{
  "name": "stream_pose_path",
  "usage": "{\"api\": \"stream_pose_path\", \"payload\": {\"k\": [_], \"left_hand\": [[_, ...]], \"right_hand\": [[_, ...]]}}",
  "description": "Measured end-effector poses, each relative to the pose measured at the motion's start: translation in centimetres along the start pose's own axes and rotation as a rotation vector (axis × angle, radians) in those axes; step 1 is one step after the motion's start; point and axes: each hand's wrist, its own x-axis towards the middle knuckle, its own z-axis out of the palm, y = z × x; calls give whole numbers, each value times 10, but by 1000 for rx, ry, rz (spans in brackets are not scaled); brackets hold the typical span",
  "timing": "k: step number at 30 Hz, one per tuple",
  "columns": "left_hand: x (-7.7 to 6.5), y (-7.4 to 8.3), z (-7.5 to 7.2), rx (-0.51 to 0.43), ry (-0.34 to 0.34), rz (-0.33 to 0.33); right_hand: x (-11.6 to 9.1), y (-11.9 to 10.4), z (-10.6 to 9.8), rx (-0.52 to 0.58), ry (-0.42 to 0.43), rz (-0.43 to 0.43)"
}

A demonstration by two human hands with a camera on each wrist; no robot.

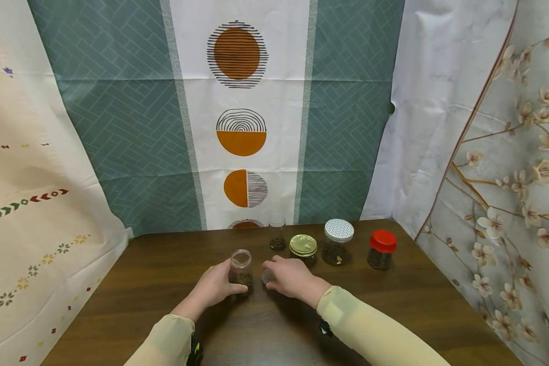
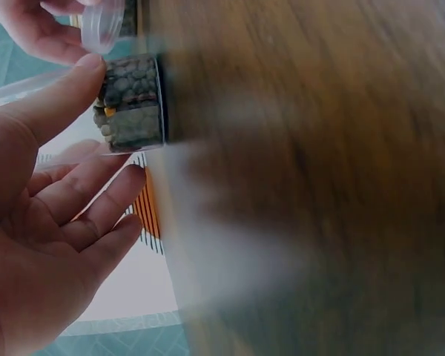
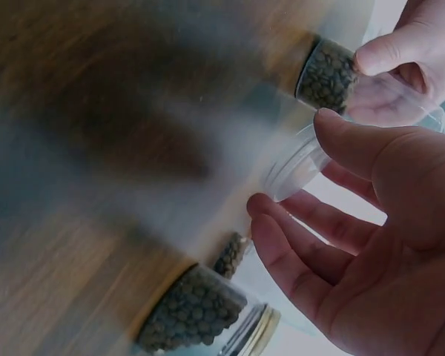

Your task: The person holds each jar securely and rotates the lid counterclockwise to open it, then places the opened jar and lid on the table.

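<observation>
My left hand grips a clear, lidless jar part-filled with small dark pellets. The thumb presses one side of the jar and fingers lie on the other; in the left wrist view the pellets show through its wall. The jar stands upright at the table top; whether its base touches the wood is hard to tell. Just to its right, my right hand pinches a clear plastic lid between thumb and fingers. The lid is tilted on edge, apart from the jar, and mostly covered by the hand in the head view.
Behind my right hand stand a slim clear jar, a gold-lidded jar and a larger white-lidded jar. Further right is a red-lidded jar. All hold dark contents on the brown wooden table. Patterned cloths hang behind and beside it.
</observation>
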Motion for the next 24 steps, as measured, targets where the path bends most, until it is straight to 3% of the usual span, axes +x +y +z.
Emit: {"api": "stream_pose_path", "payload": {"k": [15, 24], "left_hand": [[3, -9, -8, 3, -10, -42], [2, -14, -9, -16, -1, -59]], "right_hand": [[14, -6, 15, -61, -52, -8], [18, -8, 23, -55, -29, -4]]}}
